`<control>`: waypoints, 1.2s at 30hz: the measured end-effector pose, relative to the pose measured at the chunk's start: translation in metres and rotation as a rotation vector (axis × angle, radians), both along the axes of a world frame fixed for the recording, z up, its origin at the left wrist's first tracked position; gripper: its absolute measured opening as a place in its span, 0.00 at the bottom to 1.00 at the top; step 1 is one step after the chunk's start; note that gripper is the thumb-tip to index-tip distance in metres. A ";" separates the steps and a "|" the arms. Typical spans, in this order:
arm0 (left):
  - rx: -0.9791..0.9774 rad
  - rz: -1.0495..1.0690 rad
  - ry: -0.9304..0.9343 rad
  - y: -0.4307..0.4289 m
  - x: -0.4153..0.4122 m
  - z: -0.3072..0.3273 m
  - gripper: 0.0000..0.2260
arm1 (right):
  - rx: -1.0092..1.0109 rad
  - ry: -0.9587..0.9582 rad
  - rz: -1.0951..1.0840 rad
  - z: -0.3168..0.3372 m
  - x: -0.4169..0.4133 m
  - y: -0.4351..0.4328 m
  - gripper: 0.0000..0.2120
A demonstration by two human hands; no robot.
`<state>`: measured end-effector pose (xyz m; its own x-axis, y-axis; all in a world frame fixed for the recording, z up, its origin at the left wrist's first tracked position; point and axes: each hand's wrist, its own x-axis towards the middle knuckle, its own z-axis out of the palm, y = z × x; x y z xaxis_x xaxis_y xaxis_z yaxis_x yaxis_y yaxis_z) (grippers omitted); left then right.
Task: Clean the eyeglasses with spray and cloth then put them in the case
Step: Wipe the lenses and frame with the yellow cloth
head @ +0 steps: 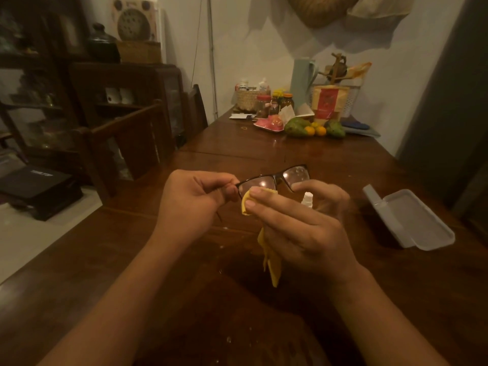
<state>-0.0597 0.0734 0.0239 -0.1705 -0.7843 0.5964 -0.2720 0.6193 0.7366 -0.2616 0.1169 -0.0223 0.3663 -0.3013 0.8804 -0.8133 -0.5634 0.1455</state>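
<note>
1. Two hands work above the tabletop [264, 151]: the left hand [190, 202] pinches the glasses [274, 178] by one corner, steadying the frame.
2. Right hand [303, 228] fingers [264, 194] pinch the cloth [272, 262] onto one lens, likely to rub it.
3. Spray [307, 200] stands just behind; the case [409, 223] lies open, ready, to the right.

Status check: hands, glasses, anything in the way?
Left hand pinches eyeglasses at one end. Right hand presses yellow cloth against a lens. Case open to the right, unobstructed.
</note>
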 end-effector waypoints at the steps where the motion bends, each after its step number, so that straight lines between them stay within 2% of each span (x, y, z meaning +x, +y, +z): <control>1: -0.003 0.000 -0.003 0.000 0.000 0.000 0.13 | -0.013 0.007 0.003 0.000 0.000 0.000 0.12; 10: 0.009 0.019 -0.007 -0.002 -0.001 -0.002 0.10 | -0.019 -0.060 -0.068 -0.003 -0.013 -0.006 0.12; 14: 0.010 -0.033 -0.008 0.000 -0.003 -0.002 0.15 | -0.009 -0.018 -0.019 -0.007 -0.002 -0.005 0.16; 23: 0.005 -0.024 -0.025 -0.003 -0.002 -0.004 0.09 | -0.011 -0.141 -0.137 -0.003 -0.013 -0.008 0.17; 31: -0.026 -0.016 -0.012 -0.004 -0.002 -0.004 0.17 | 0.093 -0.132 -0.034 -0.002 -0.005 -0.006 0.15; 36: -0.031 0.007 -0.049 -0.002 -0.002 -0.004 0.18 | 0.035 -0.182 -0.126 0.003 -0.006 -0.007 0.17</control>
